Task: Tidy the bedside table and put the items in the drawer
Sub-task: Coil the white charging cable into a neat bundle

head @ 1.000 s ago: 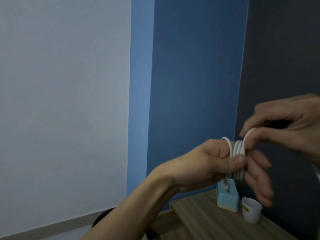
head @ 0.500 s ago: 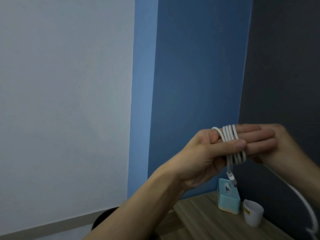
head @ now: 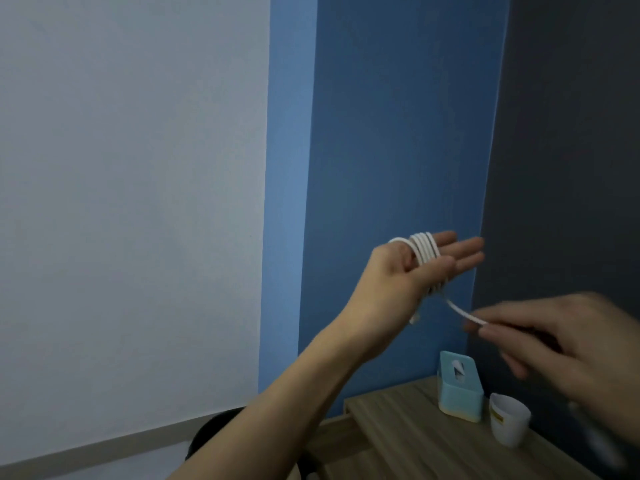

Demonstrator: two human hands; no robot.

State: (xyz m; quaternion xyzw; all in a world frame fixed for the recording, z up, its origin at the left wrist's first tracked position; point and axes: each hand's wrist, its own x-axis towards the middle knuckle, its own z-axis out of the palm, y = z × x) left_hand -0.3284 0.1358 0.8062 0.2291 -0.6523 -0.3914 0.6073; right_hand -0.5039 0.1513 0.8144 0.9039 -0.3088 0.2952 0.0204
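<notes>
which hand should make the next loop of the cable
Right. The right hand pinches the free run of the cable, apart from the coil, so it can likely swing it round. The left hand has the coil wrapped round it and serves as the spool.

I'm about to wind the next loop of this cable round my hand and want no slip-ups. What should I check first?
1. Coils of white cable side by side round left hand: ok.
2. Left thumb pins coils: ok.
3. Free strand pinched by right hand: ok, though blurred.
4. Length left to wind: cannot tell.
5. Drawer open: cannot tell, out of view.
6. Bedside table tidied: not ok; blue box and white cup stand there.
</notes>
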